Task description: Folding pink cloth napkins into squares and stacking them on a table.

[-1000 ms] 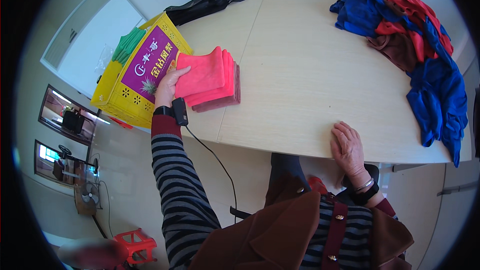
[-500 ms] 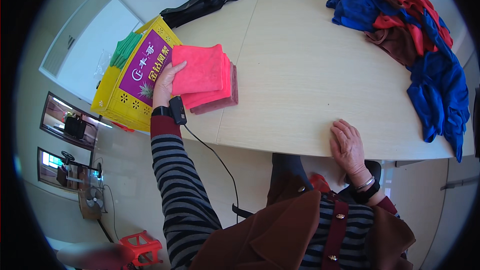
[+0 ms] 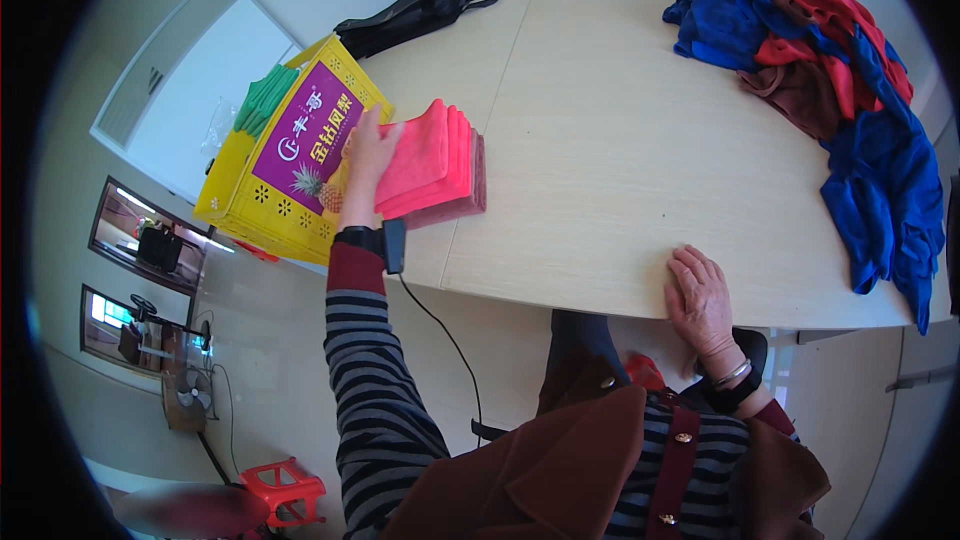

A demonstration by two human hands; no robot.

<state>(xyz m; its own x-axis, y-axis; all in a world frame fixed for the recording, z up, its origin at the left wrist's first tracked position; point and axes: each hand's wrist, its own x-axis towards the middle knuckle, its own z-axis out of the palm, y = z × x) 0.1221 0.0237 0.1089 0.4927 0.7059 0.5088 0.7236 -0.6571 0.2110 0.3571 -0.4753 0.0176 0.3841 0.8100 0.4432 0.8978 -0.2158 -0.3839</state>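
Observation:
My left hand is at the left side of a stack of folded cloths, fingers stretched upward and thumb apart, touching the edge of the pink cloths. The pink folded cloths lie on top of dusky mauve folded cloths on the table. I see nothing gripped in this hand, though its palm side is partly hidden. My right hand rests palm down on the table's front edge, its fingers loosely stretched and holding nothing.
A yellow plastic crate with green folded cloths stands left of the stack. Behind lies a black bag on the pale table. Blue, red and brown cloths form a loose heap at the right.
My left hand has gone from having its thumb over the top pink cloth to the stack's left side. The top cloth now sits more squarely on the stack. My right hand has stayed put.

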